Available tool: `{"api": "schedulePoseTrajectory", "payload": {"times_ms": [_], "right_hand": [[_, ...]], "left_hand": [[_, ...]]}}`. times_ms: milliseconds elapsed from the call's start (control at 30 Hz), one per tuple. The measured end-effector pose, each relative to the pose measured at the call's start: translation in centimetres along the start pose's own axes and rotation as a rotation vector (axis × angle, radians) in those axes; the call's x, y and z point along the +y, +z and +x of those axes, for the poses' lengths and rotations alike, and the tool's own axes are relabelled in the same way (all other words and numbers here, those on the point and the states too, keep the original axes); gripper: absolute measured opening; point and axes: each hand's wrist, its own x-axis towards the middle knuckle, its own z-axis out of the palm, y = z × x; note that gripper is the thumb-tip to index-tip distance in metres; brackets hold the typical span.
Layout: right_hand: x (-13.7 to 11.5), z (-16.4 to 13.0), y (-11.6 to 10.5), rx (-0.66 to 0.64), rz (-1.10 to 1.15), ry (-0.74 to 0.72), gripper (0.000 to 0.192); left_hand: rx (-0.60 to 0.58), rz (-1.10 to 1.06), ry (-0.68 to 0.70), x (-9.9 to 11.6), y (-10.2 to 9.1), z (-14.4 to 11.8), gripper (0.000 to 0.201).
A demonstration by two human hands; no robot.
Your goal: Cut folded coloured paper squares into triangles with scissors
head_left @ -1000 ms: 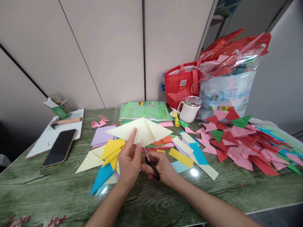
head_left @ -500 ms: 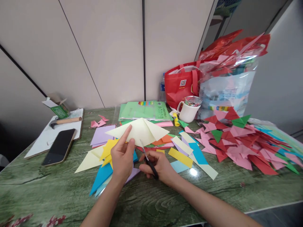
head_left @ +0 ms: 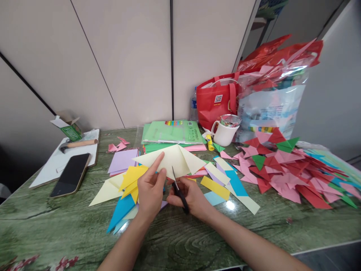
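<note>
My left hand is closed on a pale cream sheet of folded paper, with the index finger and thumb over its near face. Creases run down the sheet, and its pointed ends reach out to either side. Wrapped around the black handles of a pair of scissors is my right hand. The blades point up and away, lying against the lower edge of the cream paper. Below and left of the sheet are yellow folded papers, a blue piece and another cream piece.
Cut strips lie right of my hands, beside a large pile of red and pink folded papers. Behind stand a white mug, a red bag and green paper packs. A phone and hammer are at left.
The cream paper and my left hand have shifted right and slightly nearer. The scissors' blades look closer together and have moved a little right; my right hand has barely moved.
</note>
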Motion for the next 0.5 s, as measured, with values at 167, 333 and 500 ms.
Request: {"api": "schedulePoseTrajectory", "payload": {"times_ms": [167,333,500], "right_hand": [[0.09,0.02,-0.07,-0.005,-0.005,0.006,0.045],[-0.09,-0.04,-0.08,0.007,-0.017,-0.001,0.044],[-0.1,-0.01,0.02,0.029,-0.012,0.027,0.044]], "left_hand": [[-0.003,-0.006,-0.003,0.1,0.09,-0.08,0.049],[-0.006,0.021,0.002,-0.04,-0.05,-0.01,0.049],[-0.013,0.043,0.015,-0.03,-0.11,-0.03,0.048]]}}
